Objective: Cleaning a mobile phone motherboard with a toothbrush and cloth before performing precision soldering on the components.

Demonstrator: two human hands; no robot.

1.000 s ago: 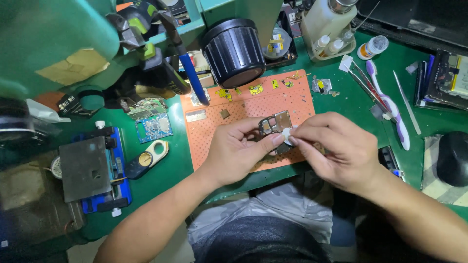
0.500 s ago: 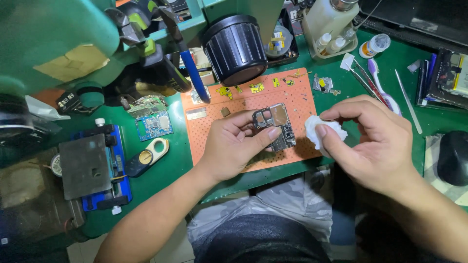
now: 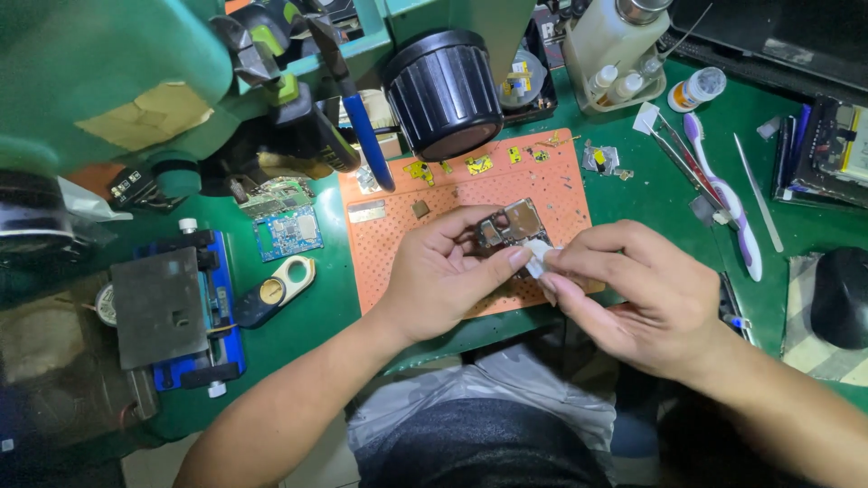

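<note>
2 hands meet over the mat's (image 3: 398,271) near edge: left hand (image 3: 443,276) pinches the board (image 3: 511,226), right hand (image 3: 633,294) pinches a wipe (image 3: 535,258), seemingly mid-cleaning; next needs gentle strokes.

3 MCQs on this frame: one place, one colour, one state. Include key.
1. Where does the toothbrush lie?
A. on the orange mat
B. on the green bench right of the mat
C. in the blue fixture

2. What colour is the mat under the hands?
A. orange
B. black
C. white

3. What is the left hand doing?
A. resting flat
B. holding the circuit board
C. gripping the mouse

Key: 1 B, it lies on green surface past the mat's right edge. 2 A, the perforated mat is orange. 3 B, its fingers pinch the circuit board while the right hand presses a white wad to it.
</note>
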